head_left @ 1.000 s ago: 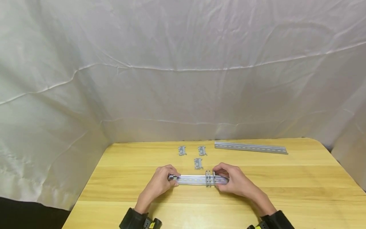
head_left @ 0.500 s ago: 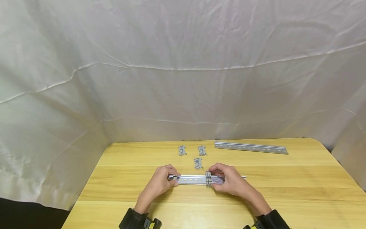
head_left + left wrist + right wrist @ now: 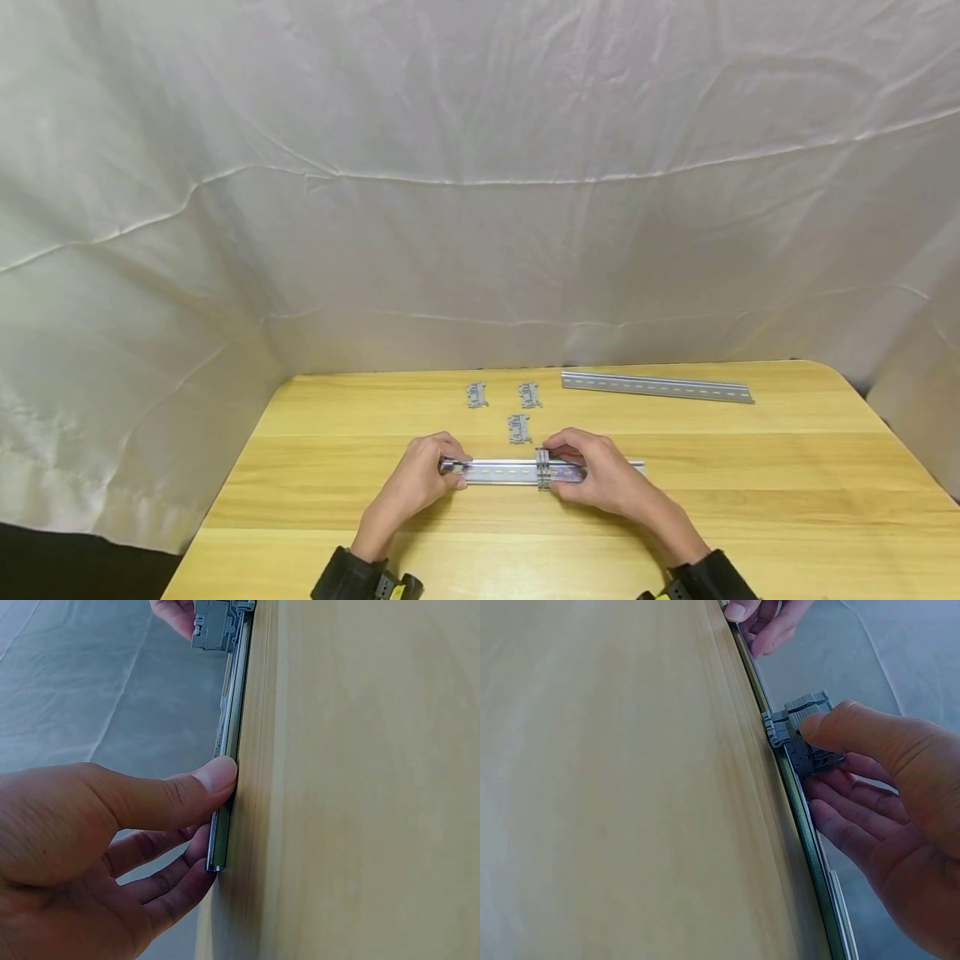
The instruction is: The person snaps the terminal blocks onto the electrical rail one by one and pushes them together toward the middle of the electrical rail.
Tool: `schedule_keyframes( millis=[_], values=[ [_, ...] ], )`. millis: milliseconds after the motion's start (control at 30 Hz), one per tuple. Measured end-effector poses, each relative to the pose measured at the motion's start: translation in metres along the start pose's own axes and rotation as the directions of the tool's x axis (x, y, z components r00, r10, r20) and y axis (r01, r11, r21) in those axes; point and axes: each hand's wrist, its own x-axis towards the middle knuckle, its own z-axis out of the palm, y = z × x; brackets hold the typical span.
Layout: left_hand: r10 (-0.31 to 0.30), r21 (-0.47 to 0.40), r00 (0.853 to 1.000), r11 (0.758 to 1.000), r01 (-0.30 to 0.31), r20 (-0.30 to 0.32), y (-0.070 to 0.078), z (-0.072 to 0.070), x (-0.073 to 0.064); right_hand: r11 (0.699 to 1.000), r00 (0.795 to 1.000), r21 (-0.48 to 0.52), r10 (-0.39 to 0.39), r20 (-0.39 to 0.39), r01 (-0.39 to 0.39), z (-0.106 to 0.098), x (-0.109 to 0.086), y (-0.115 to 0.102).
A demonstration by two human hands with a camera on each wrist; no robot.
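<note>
A slotted metal DIN rail (image 3: 498,472) lies crosswise in front of me on the wooden table. My left hand (image 3: 423,471) grips its left end, thumb (image 3: 217,776) on the near edge and fingers behind. Grey DIN rail terminal blocks (image 3: 543,469) sit side by side across the rail, right of its middle. My right hand (image 3: 603,472) pinches them from the right; in the right wrist view its thumb (image 3: 821,729) presses on the blocks' near side, the fingers lying behind. The rail's right end shows beyond the right hand.
Three loose grey terminal blocks, one of them nearest the rail (image 3: 519,428), lie flat behind the held rail. A second, longer slotted rail (image 3: 660,387) lies at the table's back right. Pale cloth (image 3: 480,250) hangs behind the table's far edge.
My right hand has moved left along the rail. The rightmost terminal block has slid with it, so the gap between the blocks has closed. My left hand has stayed put.
</note>
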Motion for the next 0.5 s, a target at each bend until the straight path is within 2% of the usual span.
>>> schedule_keyframes(
  millis=[500],
  values=[
    [-0.001, -0.005, 1.0, 1.0, 0.001, 0.002, 0.0014, -0.0003, -0.0001, 1.0, 1.0, -0.021, -0.022, 0.016, 0.022, -0.001, -0.0002, 0.0]
  ],
)
